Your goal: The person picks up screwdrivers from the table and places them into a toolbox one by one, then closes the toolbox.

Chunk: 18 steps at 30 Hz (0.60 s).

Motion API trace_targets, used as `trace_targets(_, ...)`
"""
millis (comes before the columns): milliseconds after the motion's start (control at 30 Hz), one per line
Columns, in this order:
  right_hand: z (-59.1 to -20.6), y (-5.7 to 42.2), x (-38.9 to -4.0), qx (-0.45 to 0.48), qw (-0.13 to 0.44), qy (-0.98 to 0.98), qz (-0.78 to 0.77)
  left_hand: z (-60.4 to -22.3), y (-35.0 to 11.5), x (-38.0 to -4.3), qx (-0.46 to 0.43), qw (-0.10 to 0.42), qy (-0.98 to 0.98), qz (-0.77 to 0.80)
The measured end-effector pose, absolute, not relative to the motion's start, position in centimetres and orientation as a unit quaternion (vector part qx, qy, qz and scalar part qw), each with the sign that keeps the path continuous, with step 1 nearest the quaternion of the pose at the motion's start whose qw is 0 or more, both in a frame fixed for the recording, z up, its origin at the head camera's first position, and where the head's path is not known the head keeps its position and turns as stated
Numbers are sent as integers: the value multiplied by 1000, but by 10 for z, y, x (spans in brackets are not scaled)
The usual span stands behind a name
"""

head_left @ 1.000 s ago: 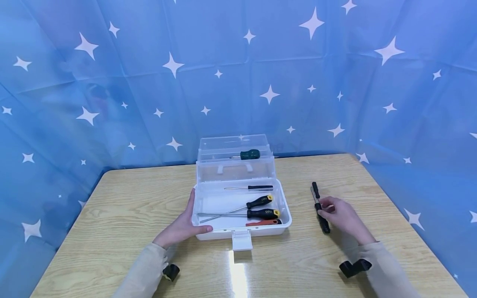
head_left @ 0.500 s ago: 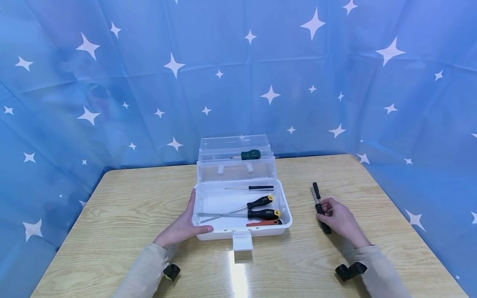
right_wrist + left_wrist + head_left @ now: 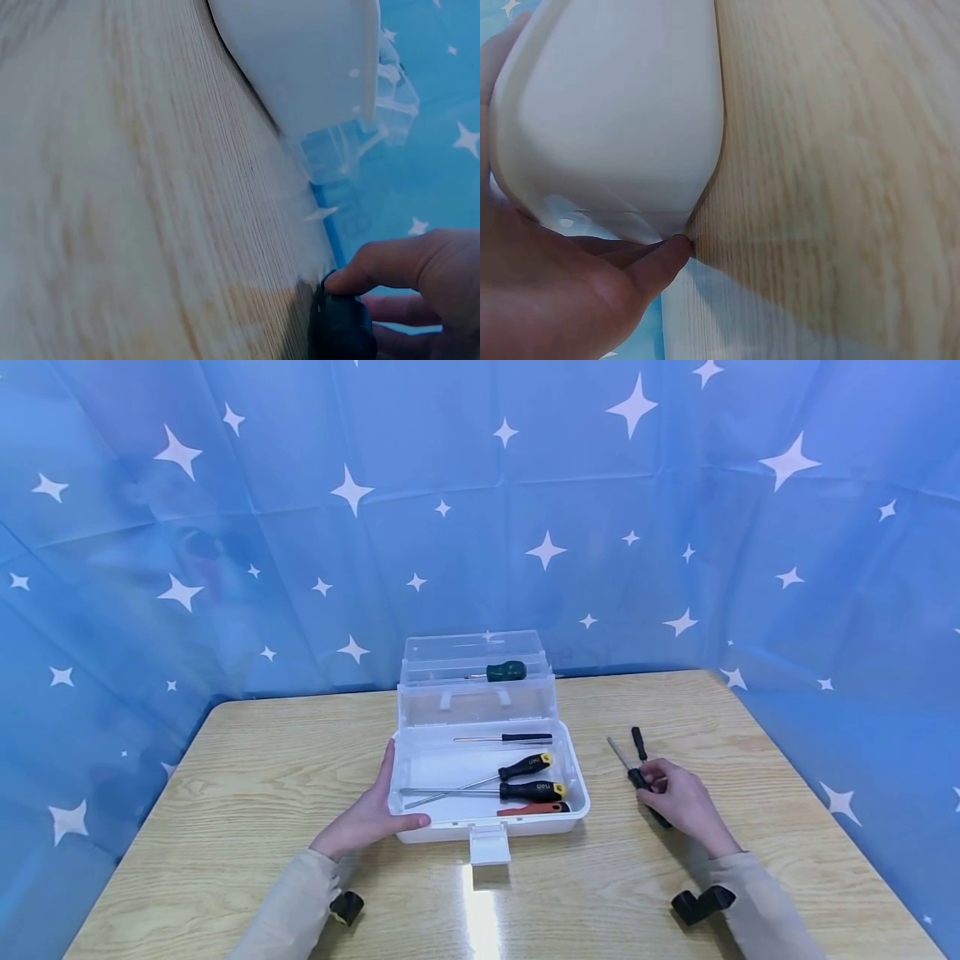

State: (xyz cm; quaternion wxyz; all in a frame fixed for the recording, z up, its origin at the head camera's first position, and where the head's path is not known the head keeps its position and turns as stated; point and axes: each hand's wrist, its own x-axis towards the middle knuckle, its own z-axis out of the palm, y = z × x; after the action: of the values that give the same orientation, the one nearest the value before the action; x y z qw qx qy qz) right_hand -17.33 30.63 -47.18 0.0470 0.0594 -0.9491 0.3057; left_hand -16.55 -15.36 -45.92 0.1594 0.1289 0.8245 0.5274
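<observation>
An open white toolbox (image 3: 491, 831) stands mid-table. My left hand (image 3: 367, 820) holds its left end, the thumb over the front rim and the fingers along the side wall. To the right of the box, my right hand (image 3: 678, 793) pinches a black-handled screwdriver (image 3: 640, 779), thumb and fingers on the handle. Its metal shaft points up and left, towards the box. Part of the handle is behind the fingers. In the right wrist view the dark handle (image 3: 341, 326) shows beneath the thumb. A smaller black-handled screwdriver (image 3: 638, 741) lies just beyond the right hand.
Inside the box lie a thin black screwdriver (image 3: 525, 737), two black-and-yellow screwdrivers (image 3: 531, 791) and a red-handled tool (image 3: 532, 809). A green-handled screwdriver (image 3: 506, 671) sits in the raised clear tray section. The latch (image 3: 489, 845) hangs at the front. A blue starry curtain (image 3: 300, 527) backs the table.
The right hand's screwdriver has turned, its tip swinging left away from the smaller screwdriver beside it. The left hand and the toolbox have stayed put.
</observation>
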Motion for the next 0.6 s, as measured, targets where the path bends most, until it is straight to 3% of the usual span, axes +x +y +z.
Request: trace_targets(600, -462, 307, -171, 75, 29, -942, 326, -460, -153, -165, 138, 157, 813, 543)
